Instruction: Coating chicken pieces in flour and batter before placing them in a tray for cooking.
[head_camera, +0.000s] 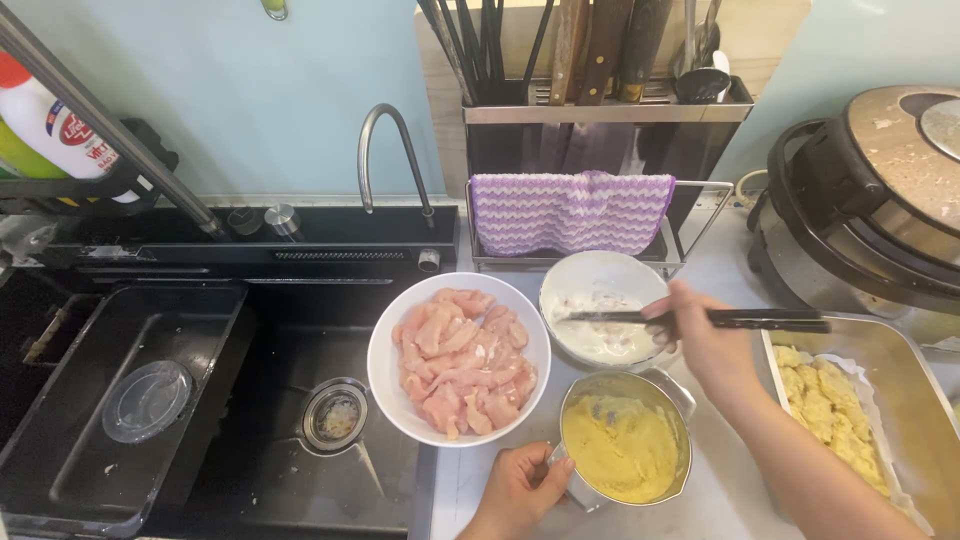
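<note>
Left hand (515, 490) clasping the side of a steel pot (625, 447) of yellow batter at the counter's front edge, right hand (700, 345) pinching dark chopsticks (700, 319) over a white bowl (600, 308), plate of raw chicken strips (458, 357) just left of the pot, tray (880, 350) of battered pieces to the right

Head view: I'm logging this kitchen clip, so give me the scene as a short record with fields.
Setting: grey counter beside a black sink
Left hand: holds the metal cup of yellow batter by its side
Right hand: fingers hold dark chopsticks, tips over the small white bowl
Centre: white bowl of raw meat pieces
Right: metal tray with coated pieces
Behind: striped cloth, utensil rack
</note>
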